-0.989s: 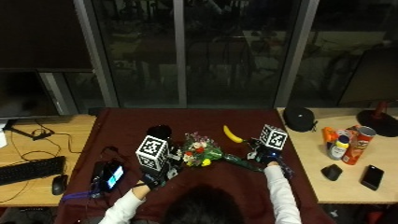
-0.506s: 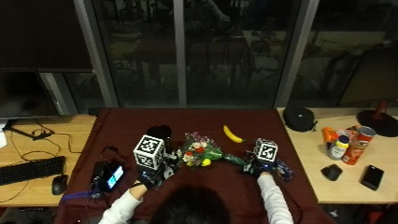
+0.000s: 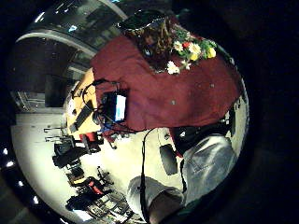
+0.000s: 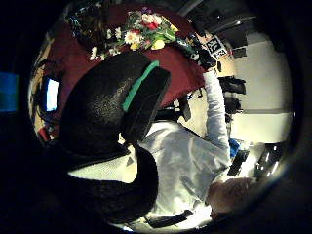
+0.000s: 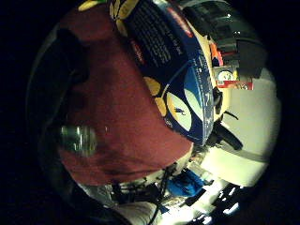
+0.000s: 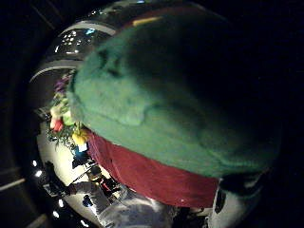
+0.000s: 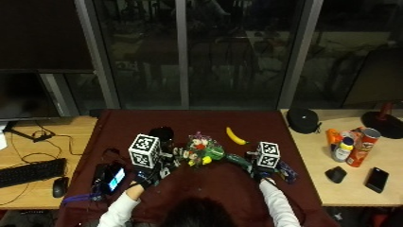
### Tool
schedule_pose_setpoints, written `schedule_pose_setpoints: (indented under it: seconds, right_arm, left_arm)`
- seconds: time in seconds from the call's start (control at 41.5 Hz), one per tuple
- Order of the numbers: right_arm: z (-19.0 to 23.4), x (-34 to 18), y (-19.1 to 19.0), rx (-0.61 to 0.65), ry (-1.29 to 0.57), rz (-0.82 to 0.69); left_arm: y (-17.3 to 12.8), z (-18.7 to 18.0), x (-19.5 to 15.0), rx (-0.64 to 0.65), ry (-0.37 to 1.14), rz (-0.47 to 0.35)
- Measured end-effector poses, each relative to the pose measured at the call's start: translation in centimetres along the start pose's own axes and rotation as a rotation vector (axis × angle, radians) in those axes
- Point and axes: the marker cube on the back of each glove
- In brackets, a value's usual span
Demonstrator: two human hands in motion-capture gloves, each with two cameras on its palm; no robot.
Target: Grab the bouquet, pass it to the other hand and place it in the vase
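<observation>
Bouquet lay on maroon bench, long axis left-right: blooms left, just right of dark vase, stems toward right hand. Right hand nearer stem end, its fingers' state could not be told. Left hand near-left of blooms; fingers unclear too.

Both black-gloved hands sit low in the frame centre, forearms in white sleeves reaching up from the bottom edge: left hand left of centre, right hand right of centre, fingers hidden.
</observation>
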Motion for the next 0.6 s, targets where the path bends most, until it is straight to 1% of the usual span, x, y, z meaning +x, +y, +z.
schedule_pose_setpoints:
  seconds: [0.072, 0.121, 0.241, 0.362, 0.458, 0.506, 0.555, 0.603]
  right_arm:
    - [1.7, 1.2, -1.7, 0.11, -0.038, 0.048]
    - [1.5, 1.5, -2.1, 0.177, -0.078, 0.082]
    - [-1.1, 1.2, -2.5, 0.284, -0.279, 0.151]
    - [-4.4, -0.1, -2.7, 0.332, -0.556, 0.165]
    - [-7.4, -2.3, -2.5, 0.294, -0.89, 0.119]
    - [-8.4, -3.2, -2.7, 0.34, -0.955, 0.107]
    - [-9.8, -4.7, -2.7, 0.385, -1.02, 0.085]
    - [-11.3, -6.6, -2.2, 0.392, -1.119, 0.047]
  left_arm:
    - [0.1, -0.2, -0.4, -0.005, 0.025, -0.002]
    - [0.0, -0.4, -0.6, -0.014, 0.046, 0.0]
    - [-0.6, -0.6, -1.0, -0.045, 0.079, 0.003]
    - [-2.0, -0.9, -0.8, -0.044, 0.133, 0.02]
    - [-3.6, -1.8, 0.2, -0.057, 0.238, 0.062]
    - [-4.6, -2.2, 0.8, -0.068, 0.308, 0.088]
    - [-6.3, -2.7, 1.5, -0.078, 0.414, 0.116]
    - [-8.2, -3.2, 2.3, -0.072, 0.533, 0.141]
